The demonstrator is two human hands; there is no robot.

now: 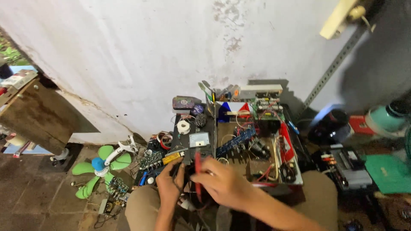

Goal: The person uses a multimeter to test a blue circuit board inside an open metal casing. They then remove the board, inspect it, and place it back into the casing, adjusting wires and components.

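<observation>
two hands worked low in the frame. the right hand (pixel 224 182) was clenched around one red probe (pixel 198 173), which stood upright between the hands. the left hand (pixel 170 184) pinched something small and dark; what it was, i could not tell. one open metal chassis (pixel 295 177) held one blue circuit board (pixel 235 142) and many loose wires. one green fan (pixel 102 167) lay on the floor.

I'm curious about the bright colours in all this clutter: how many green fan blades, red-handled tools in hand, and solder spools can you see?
Green fan blades: 5
Red-handled tool, in the right hand: 1
White solder spool: 1
Total: 7
</observation>
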